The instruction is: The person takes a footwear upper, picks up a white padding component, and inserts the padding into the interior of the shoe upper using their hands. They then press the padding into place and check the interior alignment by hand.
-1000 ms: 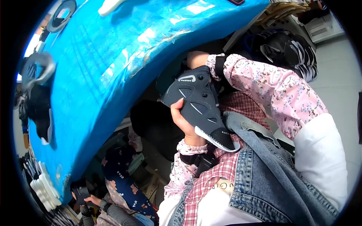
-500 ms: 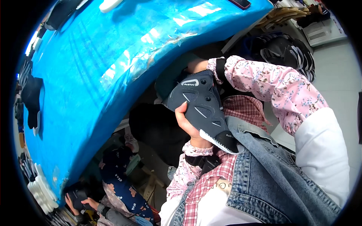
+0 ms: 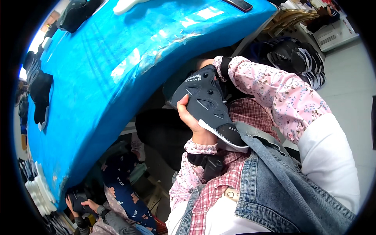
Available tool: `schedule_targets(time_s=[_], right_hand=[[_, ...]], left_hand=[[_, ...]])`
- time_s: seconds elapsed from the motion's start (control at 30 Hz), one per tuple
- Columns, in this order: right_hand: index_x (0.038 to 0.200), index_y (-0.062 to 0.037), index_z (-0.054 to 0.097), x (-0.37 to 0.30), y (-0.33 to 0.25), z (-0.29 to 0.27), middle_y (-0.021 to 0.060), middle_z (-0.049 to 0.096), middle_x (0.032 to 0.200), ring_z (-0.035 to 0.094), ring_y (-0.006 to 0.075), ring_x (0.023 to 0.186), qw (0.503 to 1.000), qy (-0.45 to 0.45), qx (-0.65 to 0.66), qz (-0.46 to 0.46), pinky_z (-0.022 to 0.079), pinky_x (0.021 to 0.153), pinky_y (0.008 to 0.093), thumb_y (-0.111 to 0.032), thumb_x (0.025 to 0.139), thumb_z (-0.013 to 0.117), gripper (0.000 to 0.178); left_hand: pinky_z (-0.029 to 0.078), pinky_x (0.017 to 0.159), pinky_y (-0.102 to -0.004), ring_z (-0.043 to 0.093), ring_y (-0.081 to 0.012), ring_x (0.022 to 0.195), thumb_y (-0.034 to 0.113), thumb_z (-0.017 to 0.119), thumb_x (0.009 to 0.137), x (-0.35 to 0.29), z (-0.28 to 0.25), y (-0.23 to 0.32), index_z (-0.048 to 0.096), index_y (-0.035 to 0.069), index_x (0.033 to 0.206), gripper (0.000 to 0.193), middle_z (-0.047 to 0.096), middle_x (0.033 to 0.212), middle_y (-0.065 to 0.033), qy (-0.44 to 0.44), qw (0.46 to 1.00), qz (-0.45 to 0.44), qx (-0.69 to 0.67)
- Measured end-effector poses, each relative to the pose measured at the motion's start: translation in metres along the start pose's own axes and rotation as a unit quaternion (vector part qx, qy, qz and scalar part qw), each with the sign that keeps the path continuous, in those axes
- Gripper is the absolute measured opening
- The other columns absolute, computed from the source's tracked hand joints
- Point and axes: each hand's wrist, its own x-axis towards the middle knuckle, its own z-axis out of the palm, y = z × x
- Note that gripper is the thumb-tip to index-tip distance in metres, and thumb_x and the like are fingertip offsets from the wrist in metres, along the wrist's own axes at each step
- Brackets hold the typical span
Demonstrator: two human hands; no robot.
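shift: shoe upper (image 3: 205,103) sits slightly lower and nearer the chest than half a second back, toe end now over the plaid shirt (image 3: 219,184); black pieces at the desk's left edge have slid further into view
left hand (image 3: 192,119): curled around the left side of the upper, thumb on its grey face, fingers hidden behind; firm hold
right hand (image 3: 205,62): mostly hidden behind the top of the upper; only a bit of knuckle shows above the pink floral cuff; looks to be gripping the collar end, but how far closed I cannot tell
shoe upper: dark grey, moulded panels, white edge near the toe; held upright between both hands, just under the desk edge, in front of the chest
desk (image 3: 117,78): blue covering, curves across top and left; black cut pieces (image 3: 41,96) lie on its left part
below desk: another person's hands (image 3: 84,201) hold a dark item, lower left
right side: stack of dark soles (image 3: 301,64) on the floor
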Motion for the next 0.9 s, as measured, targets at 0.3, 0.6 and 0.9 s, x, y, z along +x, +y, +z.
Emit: schedule_targets(time_s=[0.3, 0.6, 0.9], right_hand=[[0.106, -0.0067, 0.063, -0.004, -0.015, -0.004, 0.0178, 0.059, 0.110, 0.057, 0.0329, 0.100, 0.998, 0.040, -0.039, 0.023, 0.044, 0.086, 0.0404, -0.022, 0.082, 0.057, 0.028], [0.103, -0.0051, 0.062, -0.045, -0.004, -0.012, 0.0227, 0.059, 0.103, 0.056, 0.0381, 0.094, 0.865, 0.359, 0.352, 0.001, 0.045, 0.082, 0.0412, -0.036, 0.082, 0.054, 0.038], [0.111, -0.0048, 0.057, -0.027, -0.005, 0.024, 0.0225, 0.057, 0.105, 0.054, 0.0381, 0.096, 0.813, 0.514, 0.264, -0.075, 0.043, 0.083, 0.0402, -0.023, 0.084, 0.054, 0.033]], left_hand=[[0.047, 0.078, -0.0317, 0.057, -0.0226, 0.091, 0.037, 0.043, 0.081, -0.001, 0.022, -0.003, 0.051, 0.001, 0.109, 0.047, 0.058, 0.104, -0.0114, 0.005, 1.000, 0.015, 0.003], [0.049, 0.076, -0.0317, 0.060, -0.0236, 0.086, 0.031, 0.048, 0.078, -0.009, 0.001, 0.014, 0.055, 0.000, 0.103, 0.040, 0.061, 0.097, -0.0124, -0.037, 0.997, -0.011, 0.066], [0.048, 0.077, -0.0316, 0.059, -0.0227, 0.088, 0.034, 0.049, 0.076, 0.003, -0.017, 0.013, 0.054, 0.002, 0.105, 0.044, 0.060, 0.099, -0.0116, -0.048, 0.994, -0.028, 0.095]])
